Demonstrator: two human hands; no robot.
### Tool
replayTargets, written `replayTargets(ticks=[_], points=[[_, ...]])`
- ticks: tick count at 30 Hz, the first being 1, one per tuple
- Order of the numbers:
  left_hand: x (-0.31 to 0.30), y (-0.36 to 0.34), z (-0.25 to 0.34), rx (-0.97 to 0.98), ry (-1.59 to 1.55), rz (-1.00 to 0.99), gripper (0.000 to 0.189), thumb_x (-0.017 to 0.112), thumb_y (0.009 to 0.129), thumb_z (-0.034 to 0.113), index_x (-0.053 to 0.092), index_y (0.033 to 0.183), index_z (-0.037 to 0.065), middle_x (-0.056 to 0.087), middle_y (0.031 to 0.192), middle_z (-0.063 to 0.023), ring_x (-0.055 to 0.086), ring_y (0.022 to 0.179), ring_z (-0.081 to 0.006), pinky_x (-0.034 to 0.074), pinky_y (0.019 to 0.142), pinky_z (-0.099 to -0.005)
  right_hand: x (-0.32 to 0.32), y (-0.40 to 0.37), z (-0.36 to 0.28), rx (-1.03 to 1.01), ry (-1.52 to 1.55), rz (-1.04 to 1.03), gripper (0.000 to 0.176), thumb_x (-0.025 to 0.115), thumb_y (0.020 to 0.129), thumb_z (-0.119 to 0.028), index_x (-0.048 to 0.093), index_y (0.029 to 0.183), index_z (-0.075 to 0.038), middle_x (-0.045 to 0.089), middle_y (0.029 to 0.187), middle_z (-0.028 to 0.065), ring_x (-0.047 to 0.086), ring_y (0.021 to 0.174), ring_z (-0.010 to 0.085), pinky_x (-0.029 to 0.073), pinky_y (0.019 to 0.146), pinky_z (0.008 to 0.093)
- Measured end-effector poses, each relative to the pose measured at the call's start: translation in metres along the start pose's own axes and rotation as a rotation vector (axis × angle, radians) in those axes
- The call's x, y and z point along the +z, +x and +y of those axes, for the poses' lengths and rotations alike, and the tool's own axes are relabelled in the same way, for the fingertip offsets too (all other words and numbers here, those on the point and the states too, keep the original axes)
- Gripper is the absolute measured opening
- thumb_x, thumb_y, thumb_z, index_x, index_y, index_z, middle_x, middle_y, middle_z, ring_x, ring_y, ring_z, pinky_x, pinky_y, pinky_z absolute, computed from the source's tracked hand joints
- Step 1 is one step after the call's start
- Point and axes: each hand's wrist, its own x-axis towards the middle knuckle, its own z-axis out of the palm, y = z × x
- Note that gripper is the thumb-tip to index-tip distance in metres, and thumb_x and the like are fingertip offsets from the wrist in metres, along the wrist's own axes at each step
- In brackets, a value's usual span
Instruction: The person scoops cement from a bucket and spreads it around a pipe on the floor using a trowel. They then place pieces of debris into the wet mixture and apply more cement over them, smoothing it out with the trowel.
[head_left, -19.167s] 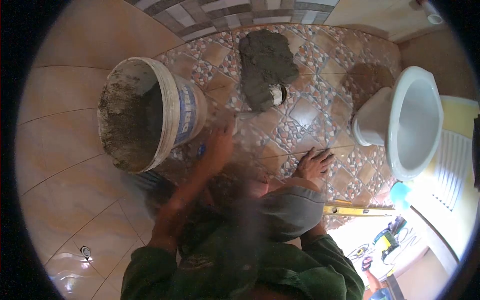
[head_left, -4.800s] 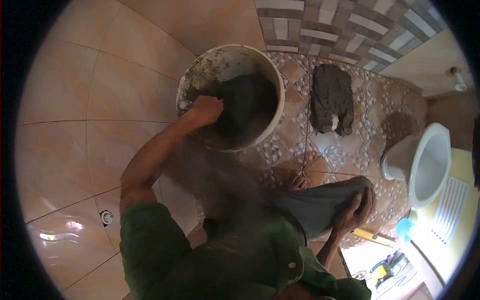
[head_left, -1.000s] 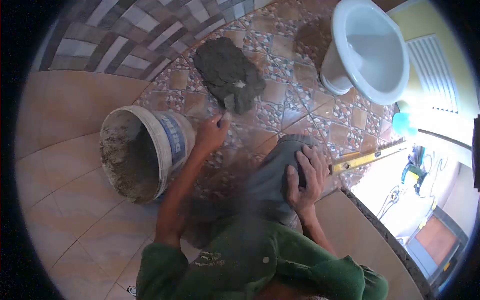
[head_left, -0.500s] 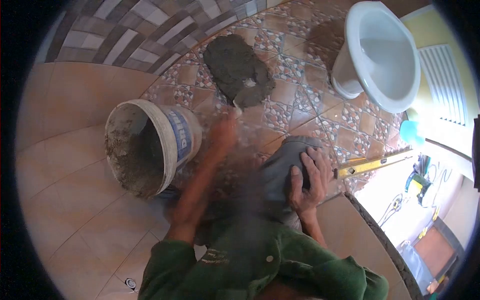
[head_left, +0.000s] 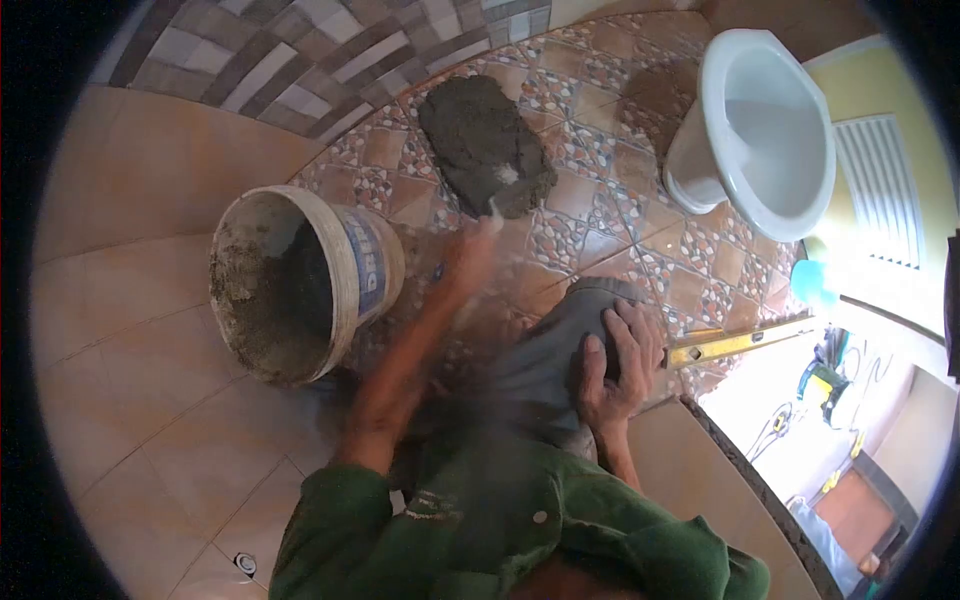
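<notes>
The left hand [head_left: 470, 256] has moved out of the bucket [head_left: 343, 280], now clenched around the trowel [head_left: 496, 211], with the mortar [head_left: 470, 125] just ahead of that grip, where pressing too hard could smear it across the tiles [head_left: 572, 192].

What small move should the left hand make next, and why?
Probably a light smoothing stroke with the trowel beside the pale patch: the left hand already has the tool at the near edge of the grey mortar, whose surface looks uneven.
</notes>
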Motion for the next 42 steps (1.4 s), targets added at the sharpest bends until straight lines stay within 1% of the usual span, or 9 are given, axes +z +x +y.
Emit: replayTargets(ticks=[4, 7, 16, 22, 25, 28, 32, 39, 42], points=[[0.025, -0.041, -0.013, -0.053, -0.228, 0.285, 0.046, 0.053, 0.087, 0.021, 0.047, 0.127, 0.001, 0.058, 0.114, -0.028, 0.056, 0.101, -0.047, 0.045, 0.087, -0.0519, -0.003, 0.0, 0.0, -0.002, -0.018, -0.024, 0.029, 0.065, 0.08, -0.008, 0.065, 0.107, 0.001, 0.063, 0.116, 0.0174, 0.053, 0.118, 0.0359, 0.033, 0.104, 0.0463], [0.042, -0.069, -0.046, -0.251, -0.061, -0.108, 0.047, 0.054, 0.086, 0.021, 0.048, 0.128, 0.002, 0.056, 0.116, -0.0288, 0.056, 0.103, -0.0471, 0.045, 0.087, -0.0528, 0.001, 0.005, -0.004, -0.012, -0.004, -0.02, 0.028, 0.065, 0.081, -0.008, 0.065, 0.108, 0.001, 0.063, 0.116, 0.0181, 0.053, 0.117, 0.0364, 0.033, 0.104, 0.0465], [0.014, -0.061, -0.036, -0.052, -0.158, -0.083, 0.051, 0.056, 0.082, 0.019, 0.047, 0.128, 0.001, 0.061, 0.104, -0.0294, 0.057, 0.098, -0.0481, 0.045, 0.086, -0.0535, -0.006, 0.0, -0.001, -0.03, -0.008, -0.024, 0.027, 0.063, 0.083, -0.009, 0.064, 0.108, 0.002, 0.062, 0.116, 0.0196, 0.053, 0.116, 0.0384, 0.035, 0.103, 0.0472], [-0.033, -0.04, -0.016, -0.294, 0.035, -0.269, 0.054, 0.06, 0.082, 0.022, 0.046, 0.129, 0.001, 0.059, 0.112, -0.0278, 0.055, 0.106, -0.0442, 0.044, 0.09, -0.051, -0.007, 0.0, 0.003, -0.035, -0.037, -0.039, 0.028, 0.063, 0.082, -0.008, 0.063, 0.108, 0.002, 0.062, 0.116, 0.0194, 0.052, 0.116, 0.0386, 0.034, 0.103, 0.0474], [-0.045, -0.058, -0.009, -0.29, -0.062, -0.222, 0.052, 0.062, 0.085, 0.024, 0.047, 0.129, 0.002, 0.056, 0.119, -0.0271, 0.056, 0.108, -0.0435, 0.045, 0.09, -0.0497, -0.005, -0.001, 0.001, -0.023, -0.027, -0.04, 0.029, 0.063, 0.081, -0.007, 0.063, 0.109, 0.002, 0.062, 0.116, 0.0196, 0.052, 0.116, 0.0385, 0.034, 0.104, 0.0473], [-0.001, -0.065, 0.011, -0.437, -0.231, 0.067, 0.058, 0.063, 0.085, 0.026, 0.04, 0.131, -0.001, 0.049, 0.124, -0.0307, 0.05, 0.115, -0.0452, 0.041, 0.096, -0.0487, 0.001, 0.003, -0.003, -0.028, 0.0, -0.046, 0.029, 0.062, 0.081, -0.007, 0.063, 0.109, 0.003, 0.061, 0.117, 0.0201, 0.052, 0.116, 0.0383, 0.033, 0.104, 0.0478], [0.022, -0.044, 0.062, -0.522, -0.493, 0.023, 0.063, 0.061, 0.086, 0.025, 0.034, 0.135, -0.004, 0.043, 0.128, -0.0328, 0.043, 0.12, -0.0472, 0.036, 0.101, -0.0484, -0.003, -0.002, 0.009, -0.073, -0.05, -0.052, 0.029, 0.062, 0.084, -0.008, 0.062, 0.11, 0.004, 0.061, 0.118, 0.0211, 0.052, 0.116, 0.0382, 0.034, 0.104, 0.0486], [0.134, -0.01, 0.019, -0.282, -0.232, 0.116, 0.058, 0.06, 0.087, 0.025, 0.036, 0.132, -0.003, 0.048, 0.124, -0.0309, 0.047, 0.116, -0.0472, 0.038, 0.097, -0.0507, -0.001, -0.001, 0.006, -0.1, -0.024, -0.014, 0.027, 0.06, 0.086, -0.009, 0.062, 0.109, 0.005, 0.061, 0.117, 0.0218, 0.054, 0.113, 0.0383, 0.037, 0.102, 0.0478], [0.11, -0.01, 0.014, -0.368, -0.19, 0.195, 0.059, 0.06, 0.087, 0.029, 0.037, 0.132, -0.003, 0.051, 0.124, -0.0298, 0.05, 0.116, -0.0452, 0.04, 0.096, -0.0503, -0.003, 0.012, 0.011, 0.044, 0.275, -0.05, 0.027, 0.06, 0.086, -0.011, 0.062, 0.11, 0.003, 0.062, 0.113, 0.0221, 0.055, 0.111, 0.038, 0.038, 0.101, 0.0456]])
